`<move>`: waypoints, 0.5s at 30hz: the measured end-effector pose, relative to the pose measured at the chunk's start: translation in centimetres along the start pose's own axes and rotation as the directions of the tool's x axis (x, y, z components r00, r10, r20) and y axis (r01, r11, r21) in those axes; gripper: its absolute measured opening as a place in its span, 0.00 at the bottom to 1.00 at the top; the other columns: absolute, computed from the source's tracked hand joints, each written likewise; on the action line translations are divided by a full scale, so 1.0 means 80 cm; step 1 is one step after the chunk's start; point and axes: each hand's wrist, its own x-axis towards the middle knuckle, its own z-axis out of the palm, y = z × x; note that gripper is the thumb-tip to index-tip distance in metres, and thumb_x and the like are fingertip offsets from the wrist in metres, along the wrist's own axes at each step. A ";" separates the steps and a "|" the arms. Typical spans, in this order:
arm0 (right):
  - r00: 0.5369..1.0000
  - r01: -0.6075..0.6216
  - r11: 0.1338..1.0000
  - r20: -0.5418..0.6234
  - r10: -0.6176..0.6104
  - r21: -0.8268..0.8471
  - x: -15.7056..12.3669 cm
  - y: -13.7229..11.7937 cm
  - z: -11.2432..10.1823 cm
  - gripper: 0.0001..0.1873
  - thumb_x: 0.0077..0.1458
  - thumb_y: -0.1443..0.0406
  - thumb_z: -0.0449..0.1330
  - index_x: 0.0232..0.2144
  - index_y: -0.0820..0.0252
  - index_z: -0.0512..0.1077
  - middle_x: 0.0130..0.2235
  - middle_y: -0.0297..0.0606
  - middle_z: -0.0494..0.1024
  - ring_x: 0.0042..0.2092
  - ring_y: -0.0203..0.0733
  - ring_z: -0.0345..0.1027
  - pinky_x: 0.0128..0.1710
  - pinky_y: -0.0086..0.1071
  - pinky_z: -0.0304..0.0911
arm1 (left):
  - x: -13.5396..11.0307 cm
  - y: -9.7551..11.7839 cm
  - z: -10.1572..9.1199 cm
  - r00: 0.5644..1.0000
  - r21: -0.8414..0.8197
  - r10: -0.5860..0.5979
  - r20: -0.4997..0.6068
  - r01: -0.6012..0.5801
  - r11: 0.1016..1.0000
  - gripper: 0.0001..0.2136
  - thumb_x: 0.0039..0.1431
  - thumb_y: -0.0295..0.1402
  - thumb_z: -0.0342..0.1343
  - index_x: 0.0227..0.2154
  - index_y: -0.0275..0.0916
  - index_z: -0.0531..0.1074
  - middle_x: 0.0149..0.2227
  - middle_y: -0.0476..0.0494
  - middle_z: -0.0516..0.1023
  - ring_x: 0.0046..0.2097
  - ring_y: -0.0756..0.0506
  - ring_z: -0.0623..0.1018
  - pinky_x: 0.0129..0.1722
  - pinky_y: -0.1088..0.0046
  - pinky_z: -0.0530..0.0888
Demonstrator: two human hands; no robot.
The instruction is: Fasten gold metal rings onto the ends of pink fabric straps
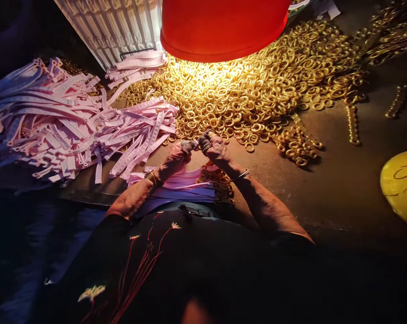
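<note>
My left hand and my right hand meet at the fingertips, both closed, with dark cloth covers on some fingers. A small pale pink end of a strap shows at the left fingertips. What the right fingers pinch is too small to make out. Just beyond the hands spreads a big heap of gold-coloured rings. Below them, near my lap, pink straps lie side by side, with several gold rings clustered at their right ends.
A large pile of pink straps covers the left side. A red lamp shade hangs low over the rings. Chained rings lie on the brown table. A yellow rounded object is at the right edge, and a ribbed white panel behind.
</note>
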 end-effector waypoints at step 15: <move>0.995 0.098 0.993 0.026 -0.097 -0.072 -0.053 -0.036 -0.024 0.31 0.60 0.36 0.54 0.38 0.58 0.66 0.28 0.33 0.67 0.29 0.38 0.60 0.32 0.34 0.55 | -0.054 0.055 0.024 0.988 0.404 0.085 0.126 -0.129 0.906 0.19 0.58 0.34 0.70 0.21 0.36 0.66 0.16 0.58 0.58 0.19 0.59 0.56 0.21 0.79 0.50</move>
